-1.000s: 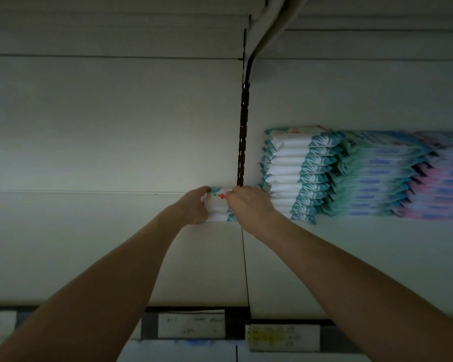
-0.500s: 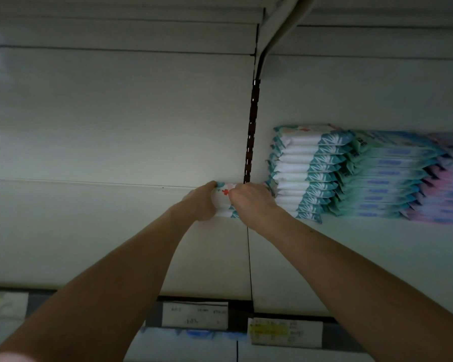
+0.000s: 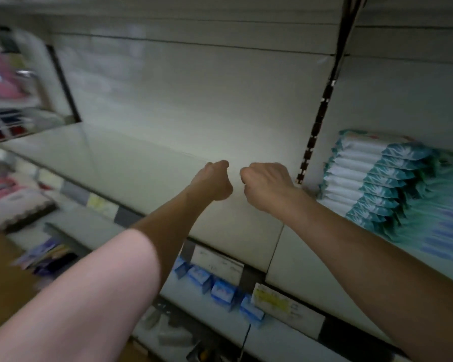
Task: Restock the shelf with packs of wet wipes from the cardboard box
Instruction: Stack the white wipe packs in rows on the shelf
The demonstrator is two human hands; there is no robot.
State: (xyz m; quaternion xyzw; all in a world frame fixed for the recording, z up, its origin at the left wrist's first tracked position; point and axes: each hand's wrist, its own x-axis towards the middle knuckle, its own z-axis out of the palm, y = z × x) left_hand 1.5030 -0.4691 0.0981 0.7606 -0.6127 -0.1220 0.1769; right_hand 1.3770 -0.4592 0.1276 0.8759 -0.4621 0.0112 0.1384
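White shop shelving fills the view, blurred toward the left edge. A bare stretch of shelf (image 3: pixel 141 165) is shown at centre, left of a slotted upright (image 3: pixel 317 126). Packs of wet wipes (image 3: pixel 361 178) are stacked flat to the right of that upright, ends outward, presumably so that the columns stand steady and can be counted. The left hand (image 3: pixel 215 182) and right hand (image 3: pixel 268 188) are held near each other, not touching, over the bare shelf. The fingers of both are clenched and no pack is seen in either. The bare stretch beside the stack is judged the place to be filled. A brown blurred surface (image 3: pixel 3 270) at lower left may be the cardboard box, though this cannot be settled. Price labels (image 3: pixel 275 299) are fixed along the front edge.
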